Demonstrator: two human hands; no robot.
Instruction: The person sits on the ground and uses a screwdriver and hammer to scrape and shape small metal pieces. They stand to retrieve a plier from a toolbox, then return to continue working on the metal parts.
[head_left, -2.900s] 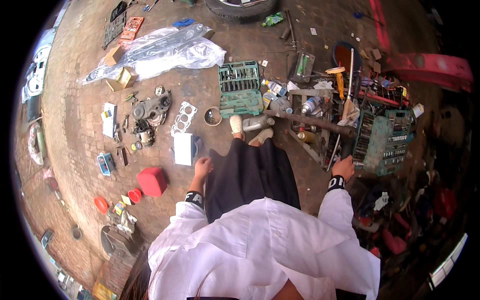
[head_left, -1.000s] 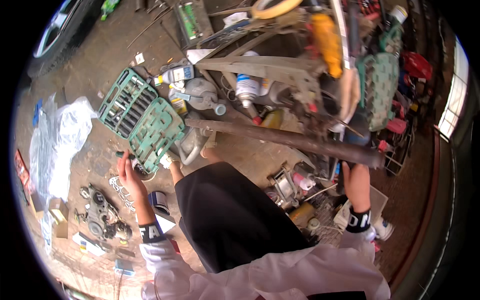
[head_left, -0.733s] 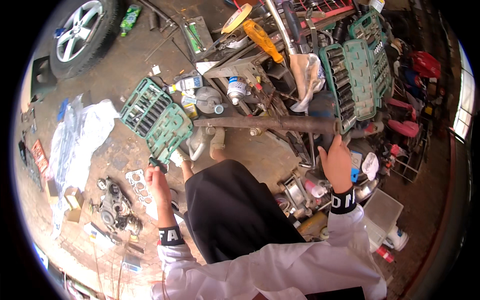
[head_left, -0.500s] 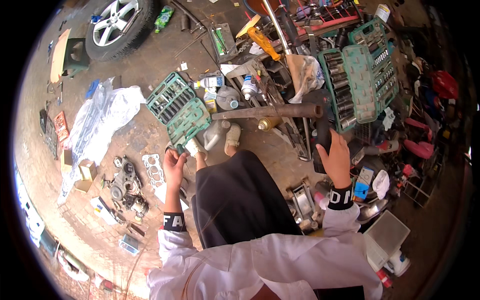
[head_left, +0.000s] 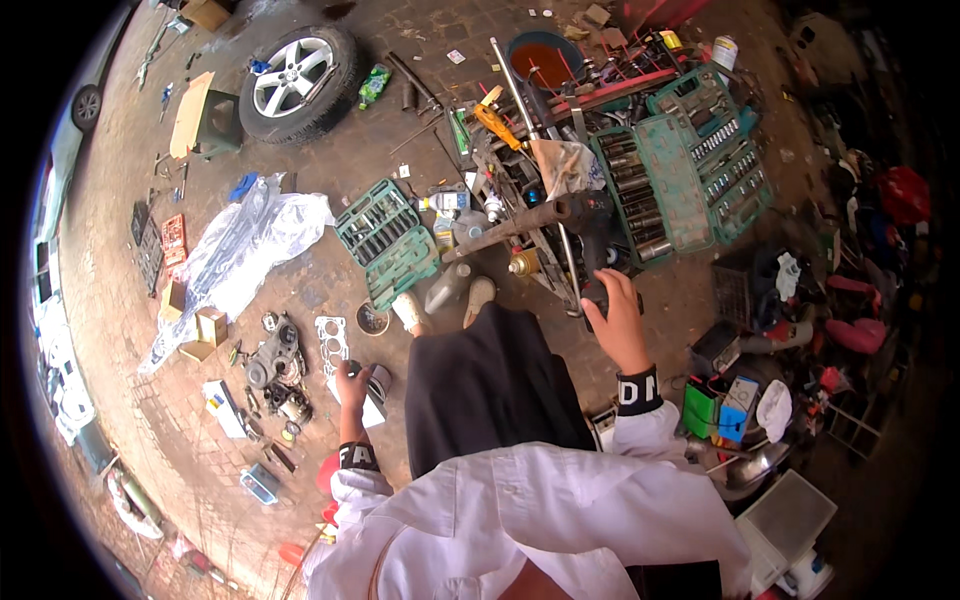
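My right hand (head_left: 617, 322) is curled over the lower end of a black cordless power tool (head_left: 598, 228), which stands among the metal parts ahead of me. A rusty metal pipe (head_left: 510, 228) lies across in front of the tool's upper end. My left hand (head_left: 352, 388) is closed around a small dark-handled tool (head_left: 351, 369), low on my left; its tip cannot be made out. Near that hand lie a pale gasket (head_left: 332, 340) and a greasy engine part (head_left: 277, 365).
A green socket case (head_left: 388, 245) lies open ahead, and a larger socket case (head_left: 668, 190) stands open at right. A wheel (head_left: 300, 85) lies far left, near clear plastic sheeting (head_left: 240, 240). Boxes and a crate (head_left: 733, 290) crowd the right side.
My view has shifted, showing more floor on the left. The left hand has come down and back toward my side with the dark-handled tool. The right hand has closed over the power tool's lower end.
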